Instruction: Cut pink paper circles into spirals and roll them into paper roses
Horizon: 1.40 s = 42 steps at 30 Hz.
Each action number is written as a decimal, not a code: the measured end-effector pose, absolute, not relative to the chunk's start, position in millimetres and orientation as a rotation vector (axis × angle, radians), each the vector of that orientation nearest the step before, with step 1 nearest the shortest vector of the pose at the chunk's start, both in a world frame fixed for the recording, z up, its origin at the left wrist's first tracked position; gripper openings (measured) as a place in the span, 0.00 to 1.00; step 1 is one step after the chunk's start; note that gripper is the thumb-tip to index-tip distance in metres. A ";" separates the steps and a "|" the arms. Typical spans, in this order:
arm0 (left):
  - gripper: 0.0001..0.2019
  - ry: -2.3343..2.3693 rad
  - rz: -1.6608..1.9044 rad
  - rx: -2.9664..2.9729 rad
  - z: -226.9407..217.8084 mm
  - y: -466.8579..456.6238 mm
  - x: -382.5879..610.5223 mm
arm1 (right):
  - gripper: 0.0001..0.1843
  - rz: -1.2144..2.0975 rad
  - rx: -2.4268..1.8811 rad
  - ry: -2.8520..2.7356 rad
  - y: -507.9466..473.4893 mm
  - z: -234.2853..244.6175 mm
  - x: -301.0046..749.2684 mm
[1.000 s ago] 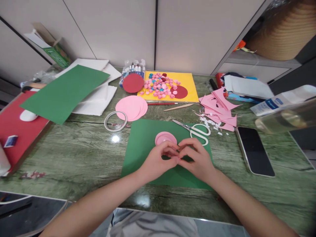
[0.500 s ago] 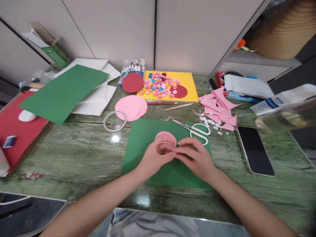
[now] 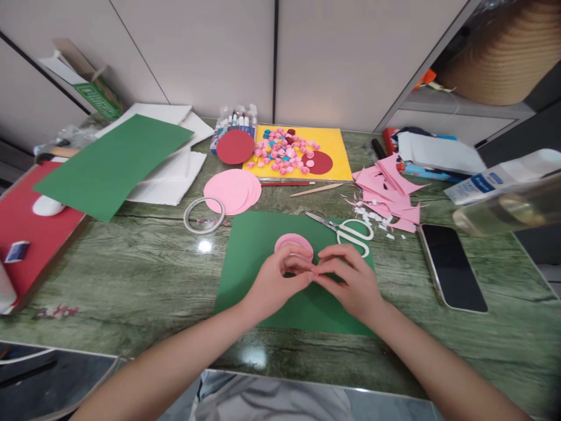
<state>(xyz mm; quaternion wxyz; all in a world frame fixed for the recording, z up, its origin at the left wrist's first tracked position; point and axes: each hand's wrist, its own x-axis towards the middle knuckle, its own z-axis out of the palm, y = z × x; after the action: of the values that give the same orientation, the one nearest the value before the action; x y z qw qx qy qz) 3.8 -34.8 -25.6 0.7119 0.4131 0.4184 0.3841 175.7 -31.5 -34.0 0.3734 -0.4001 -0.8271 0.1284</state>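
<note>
**Fingertips meet over a small pink piece on the green sheet**

The left hand [image 3: 274,283] and the right hand [image 3: 350,280] come together at the middle of the green sheet [image 3: 249,257], which lies near the table's front edge. Thumbs and forefingers pinch at one spot; what they grip is almost wholly hidden, only a pink sliver showing, so its shape cannot be made out. Just behind the fingers a small pink paper disc [image 3: 293,242] lies on the sheet, its near edge covered by the left fingers.

Compared with half a second ago the hands have barely shifted: the fingertips are closed a little tighter together, and the disc has stayed put.

White-handled scissors [image 3: 350,231] lie at the sheet's far right corner, pink paper offcuts [image 3: 390,190] beyond them, and a dark phone [image 3: 453,266] towards the right edge. A tape ring [image 3: 204,215] and larger pink circles [image 3: 232,190] sit past the sheet's far left corner. The label on the white bottle [image 3: 482,184] at the right edge is too blurred to read.
</note>
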 end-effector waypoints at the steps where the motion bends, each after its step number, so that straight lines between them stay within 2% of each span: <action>1: 0.12 0.925 0.847 0.918 -25.1 -34.8 3.8 | 0.02 0.320 -1.021 -2.123 -31.2 -32.8 175.4; 13: 0.13 0.916 0.849 0.890 -26.3 -33.2 2.9 | 0.02 0.337 -1.034 -2.148 -31.8 -29.2 174.9; 21: 0.13 0.884 0.889 0.787 -27.2 -32.7 0.4 | 0.18 0.484 -0.969 -2.166 -32.4 -33.4 174.7; 24: 0.12 0.889 0.894 0.829 -28.7 -32.8 0.2 | 0.21 0.518 -0.962 -2.165 -33.2 -35.5 174.2; 35: 0.13 0.898 0.845 0.942 -25.5 -34.9 2.1 | 0.05 0.403 -1.014 -2.115 -33.6 -31.5 173.7; 42: 0.13 0.923 0.860 0.924 -27.0 -33.6 3.5 | 0.05 0.400 -1.021 -2.116 -32.9 -29.9 171.9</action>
<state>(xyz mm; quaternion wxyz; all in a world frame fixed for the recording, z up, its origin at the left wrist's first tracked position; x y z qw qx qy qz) 3.5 -33.6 -27.0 0.7096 0.4165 0.4158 0.3875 171.9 -32.9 -29.9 0.3704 -0.3980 -0.8247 0.1558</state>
